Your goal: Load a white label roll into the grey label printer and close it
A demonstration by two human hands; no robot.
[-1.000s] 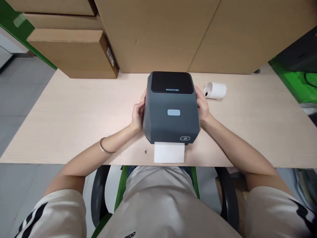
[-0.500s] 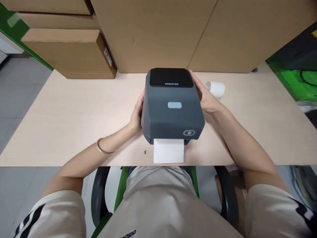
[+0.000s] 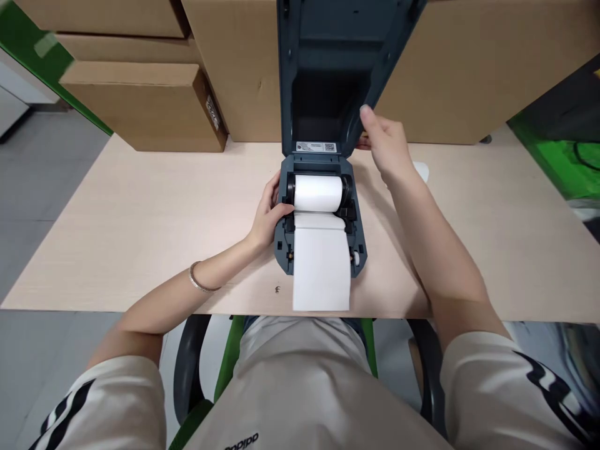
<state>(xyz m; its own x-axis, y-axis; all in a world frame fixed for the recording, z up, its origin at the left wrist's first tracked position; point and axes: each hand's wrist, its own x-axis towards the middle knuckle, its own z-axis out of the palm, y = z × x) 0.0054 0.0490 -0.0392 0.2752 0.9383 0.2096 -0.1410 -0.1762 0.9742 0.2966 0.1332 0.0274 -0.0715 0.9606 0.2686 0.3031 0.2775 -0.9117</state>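
Observation:
A dark grey label printer (image 3: 283, 245) sits on the table with its lid (image 3: 337, 53) raised, leaning back toward the boxes. Inside lies a white label roll (image 3: 319, 195), and a white label strip (image 3: 322, 269) runs from it out over the printer's front edge. My left hand (image 3: 268, 215) grips the left side of the base, thumb over the rim beside the roll. At the lid's lower right edge, my right hand (image 3: 388, 142) is closed with the thumb on the inner side; some fingers are hidden behind the lid.
Cardboard boxes (image 3: 450, 75) stand along the back of the table (image 3: 187, 206), with a smaller box (image 3: 140, 109) at the left. A small white roll (image 3: 422, 170) is partly hidden behind my right forearm. A small dark bit (image 3: 277, 289) lies near the front edge.
The printer's lid has swung up and back, exposing the roll inside. My right hand has moved up with the lid, while my left thumb has come over the base's rim.

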